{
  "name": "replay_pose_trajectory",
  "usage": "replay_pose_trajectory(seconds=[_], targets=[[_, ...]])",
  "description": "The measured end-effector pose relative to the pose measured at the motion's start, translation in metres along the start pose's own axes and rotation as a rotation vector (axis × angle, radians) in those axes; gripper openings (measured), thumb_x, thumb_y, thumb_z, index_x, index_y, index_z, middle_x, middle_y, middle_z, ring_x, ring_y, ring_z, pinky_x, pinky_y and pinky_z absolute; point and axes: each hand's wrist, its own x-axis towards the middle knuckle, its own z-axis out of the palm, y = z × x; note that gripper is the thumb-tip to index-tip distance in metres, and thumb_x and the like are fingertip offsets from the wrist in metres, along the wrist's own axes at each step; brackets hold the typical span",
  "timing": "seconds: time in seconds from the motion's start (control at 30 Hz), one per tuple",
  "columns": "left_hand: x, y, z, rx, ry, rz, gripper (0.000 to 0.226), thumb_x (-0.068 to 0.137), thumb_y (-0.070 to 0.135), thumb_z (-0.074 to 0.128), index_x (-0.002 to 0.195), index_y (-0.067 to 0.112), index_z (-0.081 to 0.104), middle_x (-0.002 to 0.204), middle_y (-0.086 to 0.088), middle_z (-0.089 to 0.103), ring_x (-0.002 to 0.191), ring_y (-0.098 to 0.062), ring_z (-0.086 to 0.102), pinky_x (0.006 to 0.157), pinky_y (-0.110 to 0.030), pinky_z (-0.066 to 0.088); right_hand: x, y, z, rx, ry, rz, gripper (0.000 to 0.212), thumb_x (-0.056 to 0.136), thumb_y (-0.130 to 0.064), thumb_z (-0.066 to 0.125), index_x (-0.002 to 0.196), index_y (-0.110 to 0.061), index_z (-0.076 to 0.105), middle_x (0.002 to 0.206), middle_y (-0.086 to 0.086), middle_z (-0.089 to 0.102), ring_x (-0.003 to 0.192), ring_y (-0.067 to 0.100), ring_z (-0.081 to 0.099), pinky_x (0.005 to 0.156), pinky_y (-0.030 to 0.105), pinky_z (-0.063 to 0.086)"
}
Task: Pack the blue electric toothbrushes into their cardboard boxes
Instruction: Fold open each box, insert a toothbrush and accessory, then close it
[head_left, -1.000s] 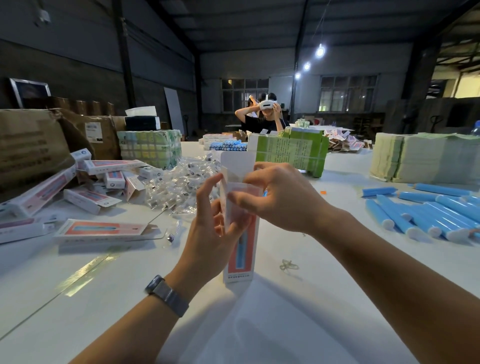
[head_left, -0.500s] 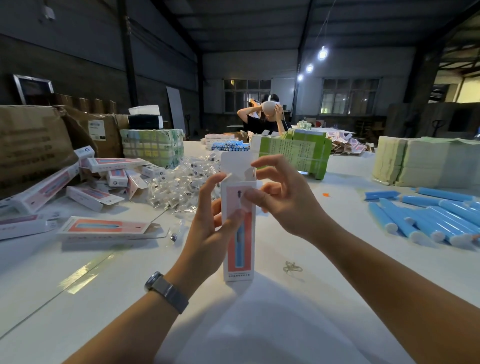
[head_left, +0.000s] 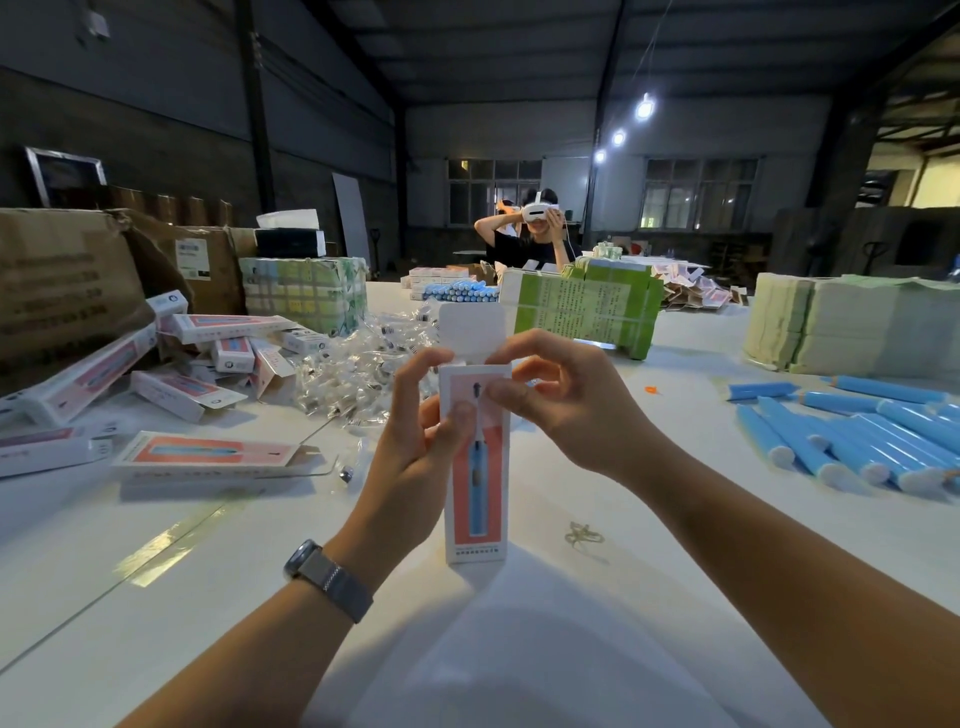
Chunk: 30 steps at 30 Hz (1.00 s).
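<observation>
The cardboard box (head_left: 475, 467) stands upright in front of you, its lower end down near the white bench (head_left: 156, 571), its printed face with the blue toothbrush picture turned toward you and its white top flap (head_left: 471, 323) standing open above the mouth. Your left hand (head_left: 415, 457) has its grip closed on the box, thumb pressed on the front face and fingers wrapped behind the left edge. Your right hand (head_left: 561, 402) pinches the upper right corner of the box just under the flap, thumb and forefinger curled onto the card. Whether a toothbrush is inside cannot be told from here. To your right, well apart from the box, a heap of blue toothbrushes (head_left: 857, 441) lies on the bench. To your left lies a flat packed box (head_left: 208, 454), with more pink-and-white boxes (head_left: 197, 364) piled behind it against a brown carton (head_left: 67, 291). Beyond the box sits a pile of clear plastic packets (head_left: 353, 374), then a green-printed bundle (head_left: 587, 312). A small rubber band (head_left: 584, 534) rests just right of the box's base. Across the bench a person (head_left: 530, 234) holds a white headset to their head.
</observation>
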Motion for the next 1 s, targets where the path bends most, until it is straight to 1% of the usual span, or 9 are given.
replay_pose_trajectory(seconds=[0.07, 0.13, 0.27, 0.4, 0.47, 0.6, 0.77, 0.87, 1.0], targets=[[-0.0007, 0.0009, 0.0011, -0.011, 0.004, 0.002, 0.029, 0.1, 0.026, 0.044, 0.126, 0.034, 0.032, 0.103, 0.02, 0.066, 0.093, -0.014, 0.069, 0.069, -0.023, 0.057, 0.0004, 0.0018, 0.0002, 0.02, 0.004, 0.007, 0.014, 0.081, -0.031, 0.069, 0.094, -0.028, 0.064, 0.112, -0.007, 0.065, 0.096, 0.014, 0.066, 0.076, 0.029, 0.057], [-0.0014, 0.0015, 0.0026, -0.022, 0.015, 0.005, 0.03, 0.1, 0.025, 0.044, 0.127, 0.03, 0.032, 0.103, 0.022, 0.065, 0.092, -0.013, 0.069, 0.07, -0.022, 0.057, 0.0012, 0.0014, 0.0007, 0.052, 0.012, 0.016, 0.015, 0.079, -0.029, 0.07, 0.093, -0.028, 0.065, 0.119, -0.004, 0.063, 0.098, 0.014, 0.066, 0.078, 0.03, 0.056], [-0.0029, 0.0016, 0.0059, -0.016, 0.027, 0.011, 0.031, 0.099, 0.024, 0.042, 0.128, 0.025, 0.031, 0.103, 0.022, 0.065, 0.092, -0.013, 0.068, 0.072, -0.023, 0.057, 0.0009, -0.0004, 0.0001, 0.084, 0.024, 0.012, 0.018, 0.078, -0.024, 0.072, 0.094, -0.024, 0.064, 0.115, -0.005, 0.064, 0.084, 0.007, 0.065, 0.072, 0.023, 0.054], [-0.0037, 0.0027, 0.005, -0.01, 0.037, 0.017, 0.031, 0.099, 0.024, 0.044, 0.128, 0.027, 0.032, 0.103, 0.018, 0.067, 0.088, -0.013, 0.068, 0.072, -0.026, 0.058, 0.0016, 0.0002, 0.0024, 0.107, 0.066, -0.007, 0.031, 0.081, -0.009, 0.076, 0.101, -0.025, 0.058, 0.108, -0.005, 0.065, 0.082, 0.014, 0.065, 0.071, 0.027, 0.056], [-0.0042, 0.0028, 0.0051, 0.011, 0.041, 0.023, 0.031, 0.1, 0.025, 0.044, 0.128, 0.03, 0.032, 0.105, 0.019, 0.066, 0.089, -0.014, 0.069, 0.072, -0.026, 0.058, 0.001, -0.0003, 0.0019, 0.131, 0.069, -0.013, 0.044, 0.08, -0.009, 0.077, 0.112, -0.028, 0.053, 0.104, -0.009, 0.067, 0.084, 0.018, 0.067, 0.071, 0.027, 0.057], [-0.0032, 0.0028, 0.0049, 0.038, 0.027, 0.042, 0.03, 0.101, 0.027, 0.043, 0.127, 0.033, 0.03, 0.109, 0.027, 0.064, 0.095, -0.014, 0.069, 0.071, -0.023, 0.058, 0.0003, 0.001, -0.0001, 0.152, 0.043, 0.014, 0.064, 0.081, -0.016, 0.076, 0.13, -0.036, 0.041, 0.105, -0.017, 0.066, 0.087, 0.012, 0.069, 0.068, 0.021, 0.055], [-0.0038, 0.0034, 0.0025, -0.018, 0.02, 0.051, 0.03, 0.1, 0.023, 0.046, 0.126, 0.031, 0.033, 0.108, 0.018, 0.067, 0.091, -0.013, 0.069, 0.073, -0.023, 0.057, 0.0012, 0.0015, -0.0004, 0.174, -0.011, 0.085, 0.07, 0.081, -0.018, 0.075, 0.141, -0.032, 0.042, 0.099, -0.005, 0.06, 0.077, 0.009, 0.063, 0.066, 0.023, 0.053], [-0.0051, 0.0038, 0.003, -0.02, 0.021, 0.059, 0.028, 0.1, 0.023, 0.045, 0.122, 0.036, 0.035, 0.108, 0.017, 0.067, 0.092, -0.012, 0.069, 0.072, -0.023, 0.057, 0.0022, 0.0011, -0.0034, 0.185, -0.071, 0.093, 0.072, 0.079, -0.021, 0.076, 0.141, -0.028, 0.04, 0.088, -0.022, 0.061, 0.075, 0.006, 0.062, 0.064, 0.02, 0.052], [-0.0034, 0.0078, 0.0043, 0.036, 0.076, 0.073, 0.021, 0.1, 0.038, 0.037, 0.112, 0.056, 0.04, 0.107, 0.025, 0.066, 0.087, -0.006, 0.069, 0.067, -0.023, 0.059, 0.002, 0.0017, -0.0031, 0.278, -0.086, 0.117, 0.061, 0.079, -0.015, 0.075, 0.129, -0.037, 0.046, 0.082, -0.021, 0.062, 0.074, 0.002, 0.062, 0.062, 0.019, 0.05]])
